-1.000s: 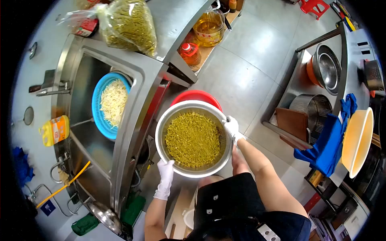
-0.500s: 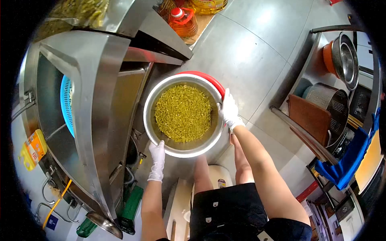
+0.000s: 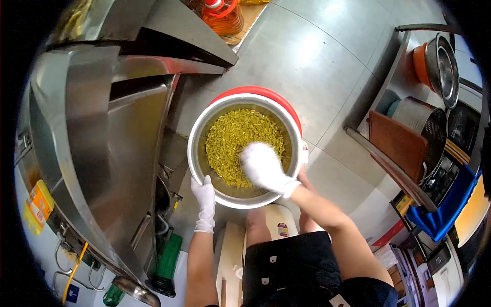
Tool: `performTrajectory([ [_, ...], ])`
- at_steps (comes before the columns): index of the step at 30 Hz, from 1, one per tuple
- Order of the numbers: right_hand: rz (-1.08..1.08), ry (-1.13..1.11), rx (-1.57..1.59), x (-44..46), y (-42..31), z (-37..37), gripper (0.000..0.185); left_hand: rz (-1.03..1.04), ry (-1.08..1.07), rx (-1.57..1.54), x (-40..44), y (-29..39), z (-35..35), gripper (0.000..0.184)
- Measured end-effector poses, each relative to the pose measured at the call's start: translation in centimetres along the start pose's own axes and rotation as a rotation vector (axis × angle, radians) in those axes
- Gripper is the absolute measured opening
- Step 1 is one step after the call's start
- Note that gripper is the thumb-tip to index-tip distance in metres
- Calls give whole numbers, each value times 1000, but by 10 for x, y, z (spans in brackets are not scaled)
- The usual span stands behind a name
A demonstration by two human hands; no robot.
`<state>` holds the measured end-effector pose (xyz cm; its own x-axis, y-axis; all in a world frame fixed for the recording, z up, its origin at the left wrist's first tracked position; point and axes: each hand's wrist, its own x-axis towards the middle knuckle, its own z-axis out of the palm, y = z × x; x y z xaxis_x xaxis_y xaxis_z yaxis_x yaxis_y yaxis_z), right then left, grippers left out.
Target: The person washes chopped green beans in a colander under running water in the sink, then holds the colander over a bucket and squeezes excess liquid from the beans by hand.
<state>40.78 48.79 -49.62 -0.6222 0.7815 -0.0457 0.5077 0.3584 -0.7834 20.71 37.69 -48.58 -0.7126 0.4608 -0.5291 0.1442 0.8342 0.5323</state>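
Observation:
A large round metal pot (image 3: 193, 153) holds a layer of small chopped green pieces (image 3: 230, 135), which look like cut green beans. Beneath and behind it, the edge of a red basin (image 3: 273, 95) shows. My left hand (image 3: 204, 198), in a white glove, grips the pot's near-left rim, thumb on top. Over the green pieces inside the pot is my right hand (image 3: 263, 166), gloved in white too. Motion smears that hand and its fingers are not distinct, so whether it holds any pieces cannot be seen.
On the left stands a stainless steel sink unit (image 3: 135, 138). Oil bottles, one with a red cap (image 3: 222, 18), stand at the top. To the right, a rack holds a perforated metal pot (image 3: 432, 133), a brown board (image 3: 396, 143) and bowls (image 3: 442, 71). Grey tiles (image 3: 302, 56) cover the floor.
My right hand has let go of the pot's right rim and moved left into the pot, over the green pieces. My left hand keeps its grip. The view has shifted slightly.

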Motion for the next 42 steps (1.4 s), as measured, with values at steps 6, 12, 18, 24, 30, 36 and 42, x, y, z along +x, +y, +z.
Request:
performTrajectory([
  [6, -448, -330, -213, 60, -10, 101, 21, 35, 89, -58, -9, 3, 14, 36],
  [12, -493, -283, -212, 77, 23, 85, 22, 24, 167, -72, -17, 3, 18, 35],
  [18, -459, -266, -248, 77, 37, 80, 26, 74, 240, -73, -13, 4, 19, 33],
  [24, -255, -253, -305, 65, 46, 58, 25, -1, 220, -56, 2, 11, 13, 31],
  [30, -109, -178, -339, 38, 85, 39, 25, 101, 164, -56, 3, 5, 14, 30],
  [36, -84, -181, -416, 43, 98, 45, 26, 0, 131, -49, 7, 1, 29, 27],
  [42, -111, -223, -453, 47, 102, 44, 28, -77, 94, -52, 7, -3, 30, 23],
])
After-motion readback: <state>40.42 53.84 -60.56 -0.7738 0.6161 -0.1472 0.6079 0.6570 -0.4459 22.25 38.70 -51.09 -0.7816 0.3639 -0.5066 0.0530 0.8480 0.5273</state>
